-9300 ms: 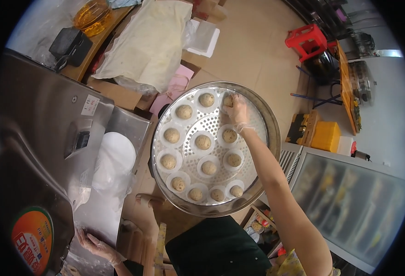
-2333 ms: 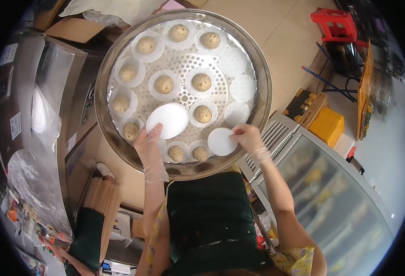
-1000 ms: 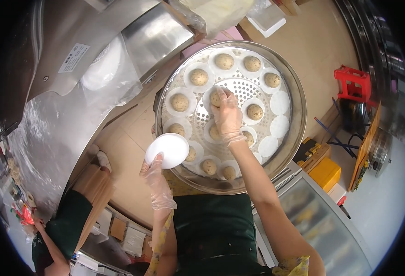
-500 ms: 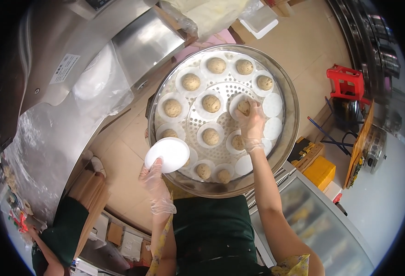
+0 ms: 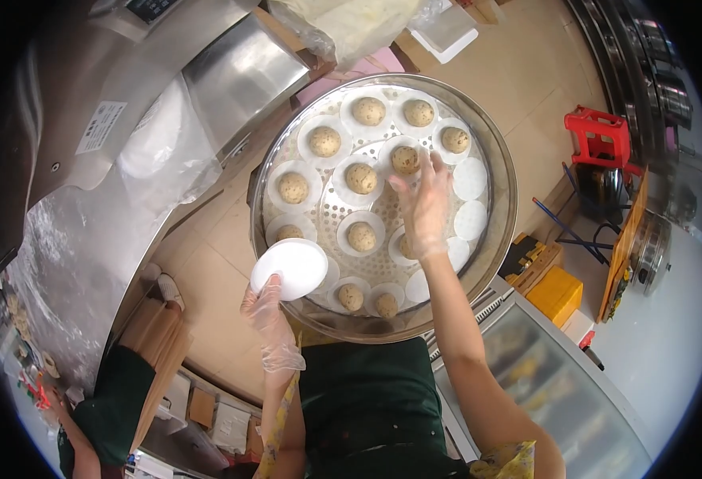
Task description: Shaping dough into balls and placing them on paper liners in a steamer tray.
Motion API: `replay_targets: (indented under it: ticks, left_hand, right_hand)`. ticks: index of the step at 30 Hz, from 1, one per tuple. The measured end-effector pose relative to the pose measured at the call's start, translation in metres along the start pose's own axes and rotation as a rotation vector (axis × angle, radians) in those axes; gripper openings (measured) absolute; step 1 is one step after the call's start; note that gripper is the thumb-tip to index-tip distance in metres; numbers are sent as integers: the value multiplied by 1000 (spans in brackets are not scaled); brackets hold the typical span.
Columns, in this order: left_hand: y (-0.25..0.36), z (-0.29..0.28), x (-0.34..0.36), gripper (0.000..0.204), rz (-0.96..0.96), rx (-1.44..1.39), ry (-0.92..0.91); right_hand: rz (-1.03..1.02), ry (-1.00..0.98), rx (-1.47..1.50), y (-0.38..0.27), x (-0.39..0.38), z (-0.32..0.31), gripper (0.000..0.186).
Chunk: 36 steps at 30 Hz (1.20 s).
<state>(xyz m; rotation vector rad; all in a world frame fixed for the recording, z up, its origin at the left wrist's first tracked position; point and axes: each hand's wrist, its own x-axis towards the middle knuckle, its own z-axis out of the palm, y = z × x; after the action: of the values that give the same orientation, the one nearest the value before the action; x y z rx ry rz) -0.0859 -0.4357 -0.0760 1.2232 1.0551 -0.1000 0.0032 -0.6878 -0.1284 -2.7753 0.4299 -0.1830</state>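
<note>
In front of me is a round metal steamer tray with a perforated bottom. Speckled dough balls sit in it, each on a white paper round. My right hand, in a clear plastic glove, is over the tray with its fingers apart beside one dough ball on its paper. Bare paper rounds lie along the tray's right side. Gloved too, my left hand grips a stack of white paper rounds above the tray's lower left rim. That stack partly hides the dough balls beneath it.
Left stands a steel machine with a plastic-draped surface. Another person's arm shows at lower left. At right are a red stool, a yellow box and a glass-topped cabinet. A white tray lies beyond the steamer.
My right hand has loosened its fingers from the dough ball and drawn slightly back, leaving it on its paper round. My left hand keeps its hold on the paper stack.
</note>
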Motion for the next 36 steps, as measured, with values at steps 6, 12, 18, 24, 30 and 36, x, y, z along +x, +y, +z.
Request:
replay_targets:
  ticks: [6,12,18,24,30,36]
  left_hand:
    - [13,4,-3,33,12,-7,17]
    - [9,-8,2,31,51,-13,21]
    - [7,-9,2,30,53,-44,41]
    - [3,-15,6,29,49,-3,51]
    - [13,2,-4,30,47,11,46]
    - [8,8,-7,33,12,1,6]
  right_hand:
    - [-105,-315,158,-16,-95,-6,60]
    - [-115,-240,287,-23,-109,21,62]
    - [-108,-253,321,-47,-97,27,62]
    - [-94,-173,179,-37,-96,-7,65]
    - [170,-228,11,34,-123,-13,60]
    - [-12,-257,153,7,-145,-7,57]
